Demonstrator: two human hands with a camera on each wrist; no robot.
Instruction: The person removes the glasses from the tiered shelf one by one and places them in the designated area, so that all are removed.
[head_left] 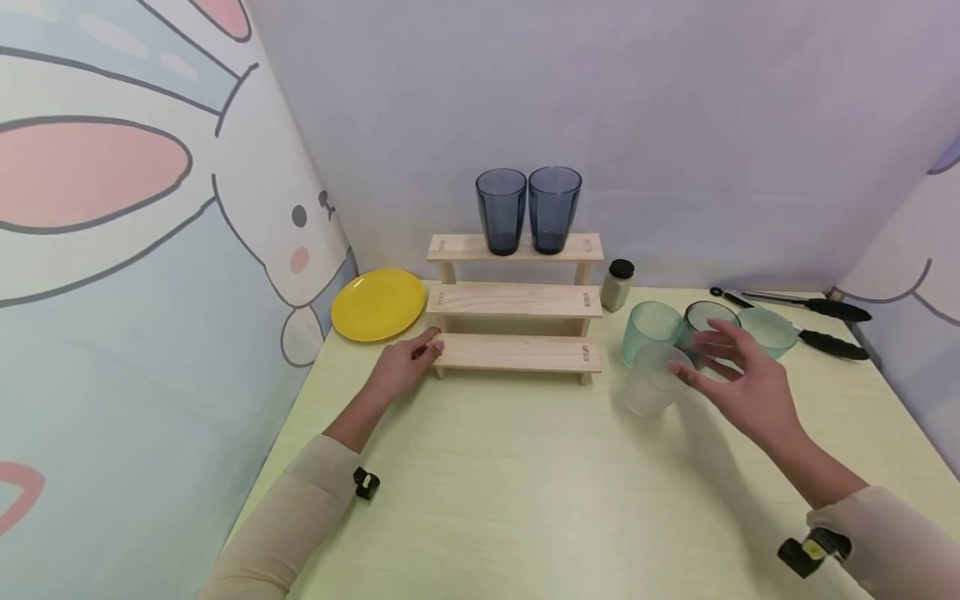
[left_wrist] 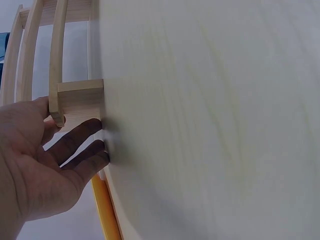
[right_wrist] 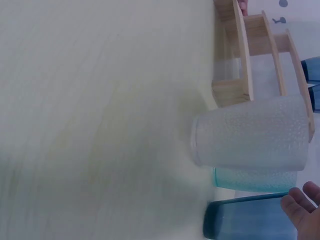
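Note:
My left hand (head_left: 401, 367) pinches the left end of the lowest step of a three-step wooden shelf (head_left: 517, 354). My right hand (head_left: 753, 396) is held with spread, bent fingers beside a group of cups and grips none of them. Closest to its thumb is a frosted clear cup (head_left: 648, 393). A dark blue glass (right_wrist: 255, 217) stands by the fingertips, partly hidden by them in the head view. Behind the frosted cup is a light green cup (head_left: 643, 329). Two dark blue glasses, one left (head_left: 501, 212) and one right (head_left: 553, 212), stand upright on the top step.
A yellow plate (head_left: 378, 304) lies left of the shelf. A black-lidded jar (head_left: 617, 287) stands to its right. Farther right are a pale green vessel (head_left: 768, 329) and black-handled utensils (head_left: 834, 343). Walls border the table at the back and sides.

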